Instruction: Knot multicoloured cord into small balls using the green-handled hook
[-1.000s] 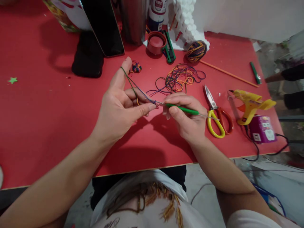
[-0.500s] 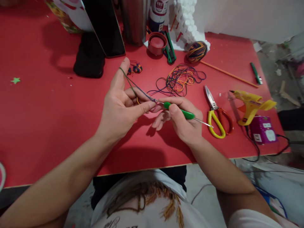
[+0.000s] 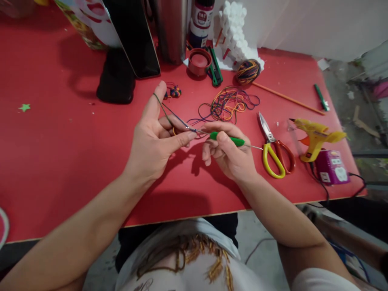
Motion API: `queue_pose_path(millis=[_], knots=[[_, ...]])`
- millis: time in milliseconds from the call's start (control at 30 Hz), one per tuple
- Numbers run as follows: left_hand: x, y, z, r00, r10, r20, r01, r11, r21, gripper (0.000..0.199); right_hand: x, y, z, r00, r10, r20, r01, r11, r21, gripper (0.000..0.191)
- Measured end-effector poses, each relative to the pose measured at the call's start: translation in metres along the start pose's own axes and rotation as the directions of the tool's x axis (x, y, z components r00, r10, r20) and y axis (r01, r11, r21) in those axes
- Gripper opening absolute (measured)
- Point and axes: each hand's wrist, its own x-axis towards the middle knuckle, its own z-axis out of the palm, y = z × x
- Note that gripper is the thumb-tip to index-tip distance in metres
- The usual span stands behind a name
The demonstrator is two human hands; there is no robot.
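Note:
My left hand point(image 3: 154, 139) is closed, its thumb pinching multicoloured yarn point(image 3: 178, 118) near the tip, while a strand runs taut over the raised index finger. In my right hand point(image 3: 233, 153) is a green-handled crochet hook point(image 3: 236, 141), gripped between thumb and fingers. The hook's thin metal shaft reaches left to the yarn by my left thumb, its end passing beneath the taut strand. Just behind both hands lies a loose tangle of yarn point(image 3: 227, 106). A small knotted yarn piece point(image 3: 175, 91) rests beyond my left fingertips.
To the right are scissors point(image 3: 273, 151), a yellow glue gun point(image 3: 317, 135) and a purple box point(image 3: 332, 167). Farther back sit a yarn ball point(image 3: 248, 72) on an orange stick, a green cutter point(image 3: 215, 68), a red cap point(image 3: 199, 62), a leaning phone point(image 3: 133, 40) and a steel flask point(image 3: 171, 30).
The hook's tip has slid left, past my left thumb and under the strand. My right fingers are curled a little more. The whole view has shifted slightly.

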Motion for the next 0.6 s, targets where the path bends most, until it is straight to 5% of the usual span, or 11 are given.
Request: queue_pose_path(millis=[200, 367, 500, 600], knots=[[-0.001, 0.0, 0.006, 0.998, -0.064, 0.015, 0.065, 0.989, -0.136, 0.111, -0.001, 0.003, 0.004, 0.998, 0.031, 0.054, -0.038, 0.991, 0.125, 0.029], [-0.002, 0.001, 0.008, 0.99, -0.122, 0.067, 0.133, 0.969, -0.206, 0.126, -0.004, 0.0, 0.013, 0.996, 0.084, 0.038, -0.091, 0.97, 0.227, 0.03], [-0.002, 0.002, 0.007, 0.992, -0.092, 0.091, 0.109, 0.974, -0.198, 0.128, -0.003, -0.007, 0.013, 0.992, 0.126, 0.009, -0.126, 0.976, 0.178, 0.032], [-0.003, 0.004, 0.008, 0.991, -0.071, 0.117, 0.093, 0.977, -0.193, 0.134, 0.001, -0.023, 0.009, 0.997, 0.049, 0.059, -0.05, 0.999, 0.015, 0.027]])
